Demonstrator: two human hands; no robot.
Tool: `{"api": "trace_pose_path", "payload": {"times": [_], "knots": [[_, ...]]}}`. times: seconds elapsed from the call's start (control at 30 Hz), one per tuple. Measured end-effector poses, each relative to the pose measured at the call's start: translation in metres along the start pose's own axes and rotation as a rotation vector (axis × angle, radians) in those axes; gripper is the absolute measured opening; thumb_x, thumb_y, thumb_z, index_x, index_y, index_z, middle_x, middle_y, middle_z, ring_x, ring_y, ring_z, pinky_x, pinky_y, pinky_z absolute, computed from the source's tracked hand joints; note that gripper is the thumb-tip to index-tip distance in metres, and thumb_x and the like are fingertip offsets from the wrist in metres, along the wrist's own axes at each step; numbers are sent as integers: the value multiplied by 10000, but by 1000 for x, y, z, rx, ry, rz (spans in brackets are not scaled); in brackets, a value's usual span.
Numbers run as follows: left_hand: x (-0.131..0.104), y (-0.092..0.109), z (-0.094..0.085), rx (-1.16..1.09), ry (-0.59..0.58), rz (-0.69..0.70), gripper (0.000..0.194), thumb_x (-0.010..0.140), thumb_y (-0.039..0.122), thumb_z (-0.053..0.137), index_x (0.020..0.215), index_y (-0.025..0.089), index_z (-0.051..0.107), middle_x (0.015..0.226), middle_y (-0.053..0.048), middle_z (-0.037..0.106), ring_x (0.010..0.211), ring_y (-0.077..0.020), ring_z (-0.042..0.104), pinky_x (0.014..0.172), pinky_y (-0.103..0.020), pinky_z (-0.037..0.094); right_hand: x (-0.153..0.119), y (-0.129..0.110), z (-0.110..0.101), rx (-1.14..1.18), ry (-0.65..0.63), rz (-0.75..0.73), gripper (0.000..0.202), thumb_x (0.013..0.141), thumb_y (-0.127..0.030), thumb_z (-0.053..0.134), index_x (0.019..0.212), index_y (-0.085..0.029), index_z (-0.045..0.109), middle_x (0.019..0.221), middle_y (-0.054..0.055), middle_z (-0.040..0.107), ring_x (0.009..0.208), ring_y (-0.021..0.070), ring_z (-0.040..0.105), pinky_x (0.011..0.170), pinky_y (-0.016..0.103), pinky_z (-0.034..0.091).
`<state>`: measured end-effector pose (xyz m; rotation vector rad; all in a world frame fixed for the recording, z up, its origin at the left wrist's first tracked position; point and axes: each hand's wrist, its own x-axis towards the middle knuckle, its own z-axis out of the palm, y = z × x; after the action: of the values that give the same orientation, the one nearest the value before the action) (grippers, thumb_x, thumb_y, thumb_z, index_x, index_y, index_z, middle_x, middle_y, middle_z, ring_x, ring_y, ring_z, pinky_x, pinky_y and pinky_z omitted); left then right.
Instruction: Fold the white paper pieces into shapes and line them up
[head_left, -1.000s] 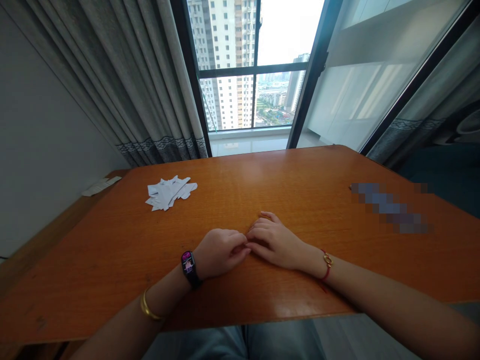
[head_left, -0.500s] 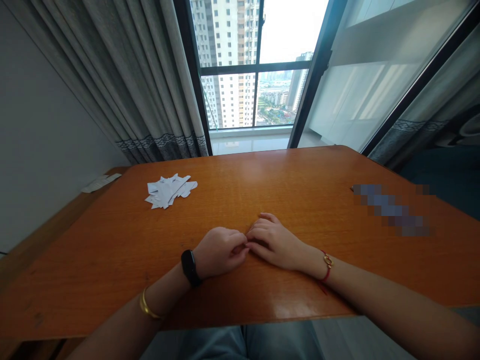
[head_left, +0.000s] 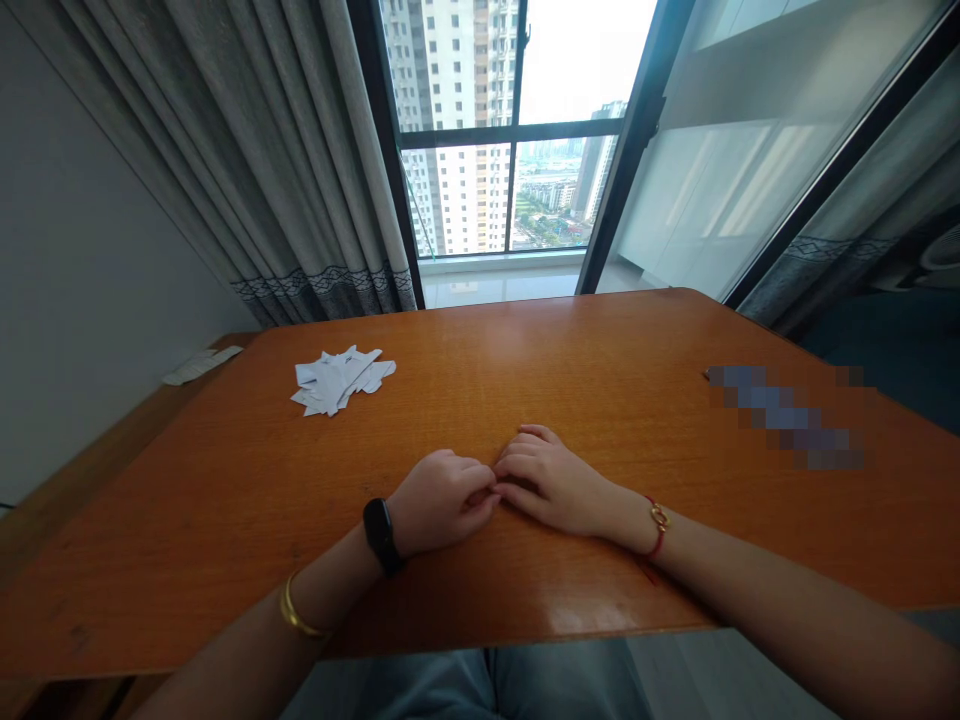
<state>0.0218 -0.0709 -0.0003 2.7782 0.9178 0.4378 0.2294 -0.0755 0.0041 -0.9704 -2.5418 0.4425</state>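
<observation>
My left hand (head_left: 444,502) rests on the orange-brown wooden table (head_left: 465,385), its fingers curled in, with a black band on the wrist. Touching its fingertips is my right hand (head_left: 553,484), which lies on the wood with bent, slightly parted fingers and a red string bracelet at the wrist. I see nothing held in the right hand; whether anything is inside the left fingers is hidden. Beyond my left hand lies a loose pile of white paper pieces (head_left: 334,381).
A blurred-out bluish item (head_left: 780,412) lies at the table's right side. Folded paper (head_left: 201,366) sits on a ledge by the left wall. Behind the table are a grey curtain (head_left: 300,180) and a window (head_left: 513,132).
</observation>
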Motion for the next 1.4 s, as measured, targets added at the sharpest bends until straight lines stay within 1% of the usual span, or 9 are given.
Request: {"api": "trace_pose_path", "payload": {"times": [0.33,0.57,0.7,0.9,1.17,1.4], "knots": [[0,-1,0,-21,-11,-10,169,848,208,513,682,183,502,639,21,569,588,-124,484,602,-273,328,-1,0,-2,9,-15,-6,188,942,-301,493,951,-207,655,898,29,676,895,165,575,1000,415,264],[1,-2,1,-19,-10,-13,265,899,307,504,664,185,488,636,19,567,591,-125,484,603,-274,324,0,1,-1,15,-19,-13,155,926,-296,527,946,-214,656,902,21,675,897,158,572,956,375,302],[1,-1,0,-37,-9,-12,239,895,301,509,686,185,497,641,20,570,591,-124,485,607,-271,324,0,2,-1,10,-17,-11,150,922,-296,530,935,-205,649,902,22,676,897,161,571,953,377,303],[0,-1,1,-54,0,-22,159,859,233,526,709,186,512,649,21,571,596,-124,486,598,-265,324,0,3,0,-2,-21,-3,166,931,-304,515,940,-197,641,901,30,674,892,162,572,942,373,316],[0,-1,0,-55,-12,-25,154,865,221,513,715,186,513,655,20,577,600,-125,497,607,-263,335,0,3,0,-5,-19,-1,182,942,-312,499,947,-196,639,914,29,676,891,158,577,935,362,324],[1,-1,0,-55,1,-18,232,886,279,518,673,188,501,625,20,569,580,-122,495,590,-264,332,1,2,-1,-4,-27,-12,176,933,-311,513,943,-201,649,907,28,674,888,160,570,916,354,334]]}}
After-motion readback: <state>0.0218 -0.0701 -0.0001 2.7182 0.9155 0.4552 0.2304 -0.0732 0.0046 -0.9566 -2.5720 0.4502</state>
